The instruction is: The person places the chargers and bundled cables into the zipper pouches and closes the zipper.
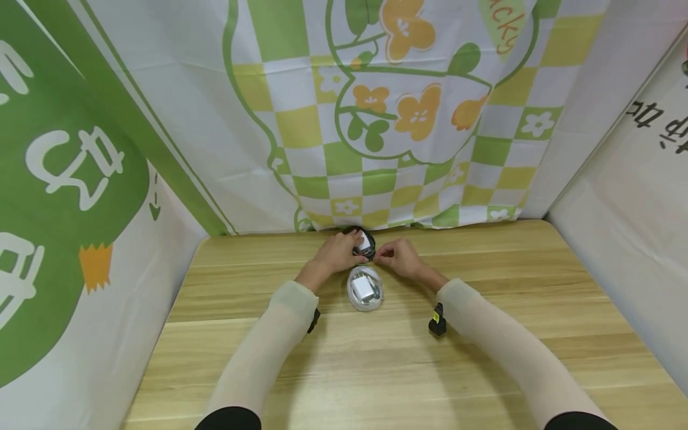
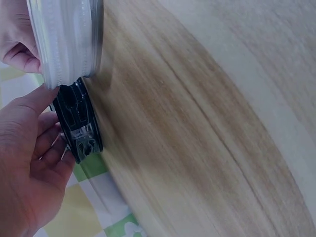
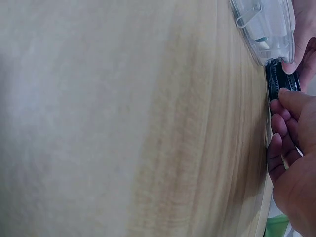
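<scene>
A small round black zip case [image 1: 369, 247] with a see-through top stands at the table's far edge, a white charger plug visible inside it. My left hand [image 1: 337, 252] holds it from the left, thumb at the near rim and fingers around the far side. From the right, my right hand [image 1: 403, 259] pinches at its rim, by the zip teeth [image 3: 277, 79]; the small part between thumb and forefinger is hidden. Just nearer lies a second round case, clear and white-rimmed [image 1: 355, 302], holding a white charger plug [image 1: 362, 288]; neither hand grips it.
The wooden table [image 1: 365, 370] carries both cases near its back edge. Behind it hangs a patterned cloth [image 1: 387, 179] reaching the table's edge. Cloth panels also flank it on the left [image 1: 161, 263] and right [image 1: 618, 197].
</scene>
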Demonstrator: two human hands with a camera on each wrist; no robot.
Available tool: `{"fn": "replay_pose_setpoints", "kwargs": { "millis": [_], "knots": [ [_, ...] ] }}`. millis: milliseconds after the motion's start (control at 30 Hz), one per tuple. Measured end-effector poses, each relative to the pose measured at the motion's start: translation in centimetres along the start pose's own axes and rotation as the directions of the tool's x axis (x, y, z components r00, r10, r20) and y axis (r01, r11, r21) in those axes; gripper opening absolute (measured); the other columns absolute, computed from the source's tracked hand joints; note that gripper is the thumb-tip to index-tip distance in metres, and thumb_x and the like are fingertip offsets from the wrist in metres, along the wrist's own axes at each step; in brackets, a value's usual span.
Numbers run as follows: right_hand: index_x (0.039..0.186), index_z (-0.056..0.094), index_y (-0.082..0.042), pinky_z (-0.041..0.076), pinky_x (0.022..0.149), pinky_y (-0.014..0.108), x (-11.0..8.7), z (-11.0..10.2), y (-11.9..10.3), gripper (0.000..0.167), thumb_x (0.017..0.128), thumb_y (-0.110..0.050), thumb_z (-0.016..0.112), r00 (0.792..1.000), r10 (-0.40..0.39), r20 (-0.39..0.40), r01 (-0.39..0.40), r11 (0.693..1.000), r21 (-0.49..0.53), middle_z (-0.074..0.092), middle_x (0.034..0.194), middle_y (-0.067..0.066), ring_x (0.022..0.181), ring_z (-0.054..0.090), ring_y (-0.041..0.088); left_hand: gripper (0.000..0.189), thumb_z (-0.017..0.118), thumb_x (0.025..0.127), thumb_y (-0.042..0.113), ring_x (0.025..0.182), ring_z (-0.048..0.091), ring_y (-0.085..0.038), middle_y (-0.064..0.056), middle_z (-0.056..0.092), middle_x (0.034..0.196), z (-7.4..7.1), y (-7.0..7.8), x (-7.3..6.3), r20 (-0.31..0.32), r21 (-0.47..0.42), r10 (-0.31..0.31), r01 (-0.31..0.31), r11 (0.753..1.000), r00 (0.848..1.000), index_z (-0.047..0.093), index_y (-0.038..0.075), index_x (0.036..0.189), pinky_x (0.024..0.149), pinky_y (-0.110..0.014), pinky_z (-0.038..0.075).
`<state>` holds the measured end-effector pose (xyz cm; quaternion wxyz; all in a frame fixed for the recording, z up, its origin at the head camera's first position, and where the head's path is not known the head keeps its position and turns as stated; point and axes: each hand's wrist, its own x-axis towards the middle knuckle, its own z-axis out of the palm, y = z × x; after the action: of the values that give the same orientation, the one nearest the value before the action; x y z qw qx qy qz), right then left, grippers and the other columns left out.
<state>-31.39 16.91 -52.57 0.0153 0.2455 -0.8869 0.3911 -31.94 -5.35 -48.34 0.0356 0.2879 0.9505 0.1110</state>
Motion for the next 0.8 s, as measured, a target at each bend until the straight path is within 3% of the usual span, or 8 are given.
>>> {"fn": "replay_pose_setpoints", "kwargs": {
  "millis": [333, 533, 800],
  "knots": [
    [0.093, 0.083, -0.003, 0.056, 0.076, 0.025, 0.02, -0.04, -0.13, 0.005, 0.093, -0.007, 0.081, 0.999, 0.006, 0.033, -0.005, 1.0, -0.008, 0.082, 0.09, 0.007, 0.081, 0.072, 0.011, 0.072, 0.077, 0.098, 0.041, 0.143, 0.052, -0.042, -0.022, 0.049, 0.158, 0.04, -0.19, 0.12, -0.016, 0.017, -0.001, 0.001, 1.0, 1.0, 0.052, 0.0, 0.153, 0.116, -0.047, 0.046],
    [0.094, 0.083, -0.004, 0.057, 0.079, 0.029, 0.08, -0.3, 0.06, 0.005, 0.094, -0.008, 0.08, 0.999, 0.01, 0.036, -0.01, 1.0, -0.003, 0.081, 0.092, 0.007, 0.084, 0.073, 0.014, 0.073, 0.077, 0.098, 0.042, 0.144, 0.049, -0.043, -0.022, 0.049, 0.157, 0.13, -0.51, 0.12, -0.013, -0.017, -0.006, 0.006, 1.0, 1.0, 0.052, 0.001, 0.152, 0.118, -0.046, 0.044],
    [0.09, 0.081, -0.004, 0.055, 0.075, 0.026, 0.33, -0.61, 0.51, 0.006, 0.094, -0.008, 0.079, 1.0, 0.013, 0.006, -0.013, 1.0, -0.025, 0.081, 0.088, 0.005, 0.079, 0.069, 0.009, 0.066, 0.079, 0.096, 0.04, 0.143, 0.052, -0.04, -0.02, 0.053, 0.154, -0.06, -0.55, 0.04, -0.037, -0.017, 0.02, -0.02, 1.0, 0.999, 0.059, 0.003, 0.147, 0.117, -0.046, 0.045]
  ]
}}
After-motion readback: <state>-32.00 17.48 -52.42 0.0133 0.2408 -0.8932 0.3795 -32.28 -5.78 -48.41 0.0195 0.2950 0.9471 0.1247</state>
